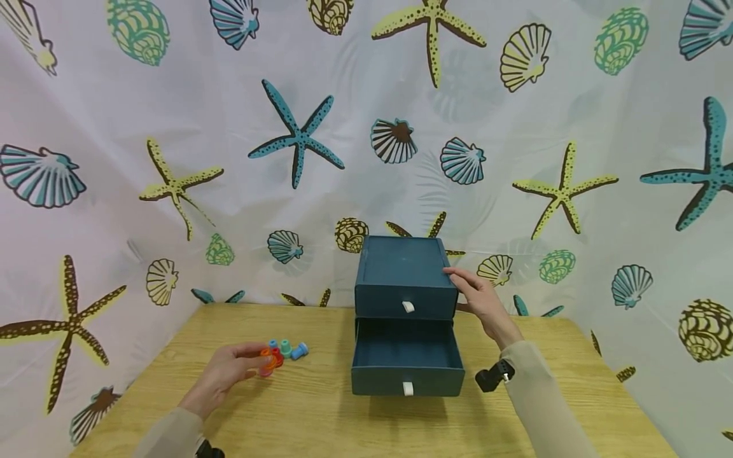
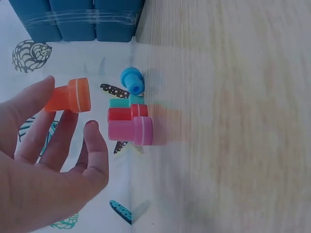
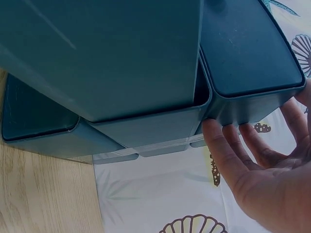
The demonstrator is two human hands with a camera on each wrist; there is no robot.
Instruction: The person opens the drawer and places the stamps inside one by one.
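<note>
Left hand [image 1: 226,371] first, from where I stand: its thumb and fingers pinch an orange plastic stamper [image 2: 77,95], well to the left of the dark blue two-drawer box [image 1: 405,261]. That stamper shows a gap from its neighbours and looks raised off the wooden table [image 1: 321,423]. Just beside it, all left of the box too, a pink stamper [image 2: 130,130] and a red stamper [image 2: 120,113] stand on their wide ends, with a green stamper [image 1: 286,349] close behind. Nearest the box on that side, a blue stamper [image 1: 300,351] lies tipped over.

Over at the box itself, the right hand [image 1: 485,308] lies along the upper right side, fingers extended and touching, wrapped round nothing; one fingertip reaches onto the top. Below, the lower drawer [image 1: 380,381] juts out from the box, while the upper drawer [image 1: 378,301] sits flush.

I'd call the step in hand picking out the orange stamper, with the other hand steadying the box. To my mind, the next move calls for a firm pinch and a lift that won't knock the pink and red ones; if the pulled-out drawer is where it belongs, a carry rightward over the drawer's front edge, then a low release.
</note>
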